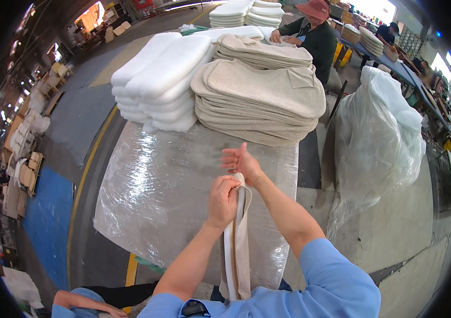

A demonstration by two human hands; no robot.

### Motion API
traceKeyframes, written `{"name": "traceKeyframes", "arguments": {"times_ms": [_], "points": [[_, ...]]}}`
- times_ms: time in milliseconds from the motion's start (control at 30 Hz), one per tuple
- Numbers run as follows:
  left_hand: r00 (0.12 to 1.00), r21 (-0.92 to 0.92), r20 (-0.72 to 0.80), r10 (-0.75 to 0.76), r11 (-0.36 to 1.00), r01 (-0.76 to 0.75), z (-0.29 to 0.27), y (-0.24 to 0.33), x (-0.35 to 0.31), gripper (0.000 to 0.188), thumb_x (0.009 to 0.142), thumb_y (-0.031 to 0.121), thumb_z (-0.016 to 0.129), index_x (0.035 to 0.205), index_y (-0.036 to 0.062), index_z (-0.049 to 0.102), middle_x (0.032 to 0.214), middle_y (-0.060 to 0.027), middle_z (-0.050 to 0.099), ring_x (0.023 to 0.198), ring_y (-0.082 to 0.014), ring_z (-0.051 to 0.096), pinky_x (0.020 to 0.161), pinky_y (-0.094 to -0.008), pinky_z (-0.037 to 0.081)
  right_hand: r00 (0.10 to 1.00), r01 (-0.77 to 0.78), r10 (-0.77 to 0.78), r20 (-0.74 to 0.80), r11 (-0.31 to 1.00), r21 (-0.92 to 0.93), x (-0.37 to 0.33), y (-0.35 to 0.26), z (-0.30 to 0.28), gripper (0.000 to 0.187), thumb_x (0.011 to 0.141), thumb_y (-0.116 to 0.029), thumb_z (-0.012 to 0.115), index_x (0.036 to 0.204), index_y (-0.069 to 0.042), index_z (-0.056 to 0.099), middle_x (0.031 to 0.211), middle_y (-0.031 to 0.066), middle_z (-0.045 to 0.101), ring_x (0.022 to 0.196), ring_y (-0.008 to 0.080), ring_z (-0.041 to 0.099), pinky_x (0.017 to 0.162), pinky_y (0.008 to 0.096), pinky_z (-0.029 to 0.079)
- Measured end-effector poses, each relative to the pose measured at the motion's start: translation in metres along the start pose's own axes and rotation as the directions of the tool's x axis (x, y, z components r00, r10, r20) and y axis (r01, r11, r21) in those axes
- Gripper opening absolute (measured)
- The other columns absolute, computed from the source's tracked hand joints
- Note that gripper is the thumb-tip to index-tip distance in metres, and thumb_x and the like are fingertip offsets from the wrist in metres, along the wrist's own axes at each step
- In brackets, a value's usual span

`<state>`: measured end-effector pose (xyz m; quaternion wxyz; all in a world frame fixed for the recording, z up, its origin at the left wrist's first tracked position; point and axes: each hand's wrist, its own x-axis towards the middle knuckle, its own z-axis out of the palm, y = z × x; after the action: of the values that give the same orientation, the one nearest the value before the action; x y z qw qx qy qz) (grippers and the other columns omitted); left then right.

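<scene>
From my remote seat, the head view shows the left hand (222, 203) pinching the top end of a beige cover (243, 238) at lower centre; the right hand (241, 162) is spread beside it, mid-frame; white pads (164, 79) sit upper left of centre.

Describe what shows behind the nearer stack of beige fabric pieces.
Behind the nearer stack: another beige stack, a white pad farther back and a person to the right. The second stack's lower front is covered and cannot be seen.
</scene>
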<state>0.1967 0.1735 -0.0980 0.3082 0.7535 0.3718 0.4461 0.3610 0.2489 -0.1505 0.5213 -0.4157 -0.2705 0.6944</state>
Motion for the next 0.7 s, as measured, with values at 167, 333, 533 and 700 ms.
{"name": "traceKeyframes", "arguments": {"times_ms": [167, 333, 533, 700], "points": [[0.998, -0.011, -0.043, -0.038, 0.999, 0.037, 0.002, -0.005, -0.003, 0.022, 0.09, -0.007, 0.065, 0.11, 0.0022, 0.068, 0.113, -0.016, 0.068, 0.107, -0.0328, 0.066, 0.093, -0.0408, 0.053, 0.988, 0.127, -0.126, 0.094, 0.992, -0.006, -0.013, 0.024, 0.007, 0.089, 0.108, -0.074, 0.017, 0.151, -0.006, 0.056, 0.142, 0.0138, 0.064, 0.13, 0.0263, 0.057, 0.113, 0.042, 0.042], [0.971, -0.1, -0.086, -0.221, 0.972, 0.212, 0.003, -0.014, -0.005, 0.035, 0.097, 0.0, 0.063, 0.131, 0.0027, 0.064, 0.126, -0.0161, 0.067, 0.117, -0.0284, 0.065, 0.101, -0.0381, 0.052, 0.955, 0.279, -0.275, -0.11, 0.96, 0.018, -0.074, 0.03, 0.033, 0.074, 0.109, -0.062, 0.04, 0.157, -0.005, 0.047, 0.152, 0.0127, 0.055, 0.141, 0.0256, 0.048, 0.12, 0.0421, 0.037], [0.961, -0.168, 0.074, -0.266, 0.947, 0.275, 0.004, -0.022, 0.001, 0.032, 0.103, 0.004, 0.059, 0.134, 0.0006, 0.064, 0.134, -0.015, 0.068, 0.122, -0.0252, 0.066, 0.104, -0.0368, 0.051, 0.854, 0.287, -0.429, -0.295, 0.86, -0.422, -0.124, 0.025, 0.051, 0.037, 0.097, -0.02, 0.071, 0.127, -0.001, 0.06, 0.125, 0.0118, 0.067, 0.116, 0.0218, 0.064, 0.099, 0.0364, 0.052], [0.927, -0.248, 0.148, -0.345, 0.894, 0.373, 0.001, -0.026, 0.018, 0.025, 0.103, 0.004, 0.061, 0.127, -0.0005, 0.067, 0.13, -0.0143, 0.071, 0.116, -0.0235, 0.069, 0.102, -0.0356, 0.053, 0.846, 0.123, -0.509, -0.16, 0.478, -0.869, -0.122, -0.021, 0.046, 0.022, 0.095, -0.019, 0.071, 0.093, 0.002, 0.064, 0.085, 0.0153, 0.07, 0.077, 0.0271, 0.067, 0.07, 0.0406, 0.053]]}}
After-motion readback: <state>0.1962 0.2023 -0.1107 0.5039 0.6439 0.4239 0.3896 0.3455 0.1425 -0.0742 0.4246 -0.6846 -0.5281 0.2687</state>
